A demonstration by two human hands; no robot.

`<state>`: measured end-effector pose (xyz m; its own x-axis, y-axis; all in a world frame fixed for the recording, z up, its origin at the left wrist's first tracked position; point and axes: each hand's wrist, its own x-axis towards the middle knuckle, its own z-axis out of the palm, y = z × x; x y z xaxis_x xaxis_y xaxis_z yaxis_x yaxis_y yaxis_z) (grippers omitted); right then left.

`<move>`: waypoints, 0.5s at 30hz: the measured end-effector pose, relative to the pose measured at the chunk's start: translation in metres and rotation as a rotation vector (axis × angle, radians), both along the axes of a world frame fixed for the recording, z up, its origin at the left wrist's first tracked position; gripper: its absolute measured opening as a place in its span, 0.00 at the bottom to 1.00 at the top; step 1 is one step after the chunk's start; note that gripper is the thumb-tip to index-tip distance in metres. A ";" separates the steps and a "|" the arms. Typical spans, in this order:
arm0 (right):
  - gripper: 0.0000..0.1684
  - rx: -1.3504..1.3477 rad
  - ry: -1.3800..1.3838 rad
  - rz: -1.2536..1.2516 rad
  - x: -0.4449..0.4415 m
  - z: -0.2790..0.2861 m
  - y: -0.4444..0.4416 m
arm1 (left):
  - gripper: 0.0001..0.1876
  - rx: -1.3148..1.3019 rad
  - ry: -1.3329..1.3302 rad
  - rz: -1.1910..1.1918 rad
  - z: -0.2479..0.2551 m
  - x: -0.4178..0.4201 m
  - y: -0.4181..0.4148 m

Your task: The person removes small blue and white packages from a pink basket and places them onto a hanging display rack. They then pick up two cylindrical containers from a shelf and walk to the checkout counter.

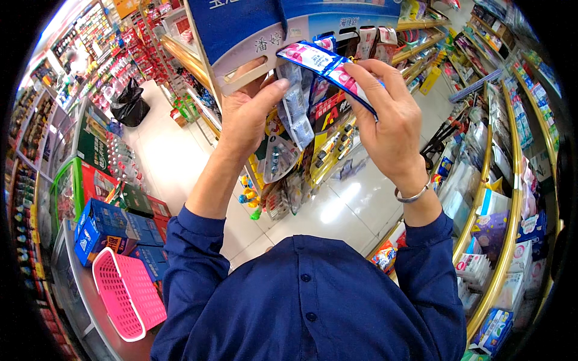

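My right hand (388, 106), with a metal bangle at its wrist, grips a joined strip of blue, white and pink sachets (323, 61). The strip slants up and leftward from my fingers. My left hand (248, 104) is at the lower edge of a blue and white cardboard display board (246, 34). Its fingers show through a slot in the board, and its thumb points right, close to a hanging strip of silvery sachets (295, 108). Whether the left fingers pinch anything is hidden. More sachets (366, 43) hang in a row under the board.
A pink plastic basket (131, 293) stands on the counter at lower left, beside blue cartons (117, 225). Shelves of packaged goods (487, 225) curve along the right. Toys (248, 194) hang below the display. A black plastic bag (130, 106) sits on the tiled floor (167, 144).
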<state>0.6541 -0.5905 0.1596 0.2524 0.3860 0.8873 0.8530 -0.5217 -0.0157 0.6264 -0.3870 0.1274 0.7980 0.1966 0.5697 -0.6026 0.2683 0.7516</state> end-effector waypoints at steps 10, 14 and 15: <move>0.11 0.031 -0.307 -0.083 0.009 0.026 0.033 | 0.24 0.224 -0.043 0.229 0.009 -0.007 -0.001; 0.11 -0.011 -0.161 -0.134 0.013 0.025 0.050 | 0.23 0.327 -0.091 0.328 0.011 -0.009 -0.007; 0.11 -0.035 -0.140 -0.143 0.012 0.025 0.053 | 0.23 0.365 -0.117 0.372 0.009 -0.010 -0.007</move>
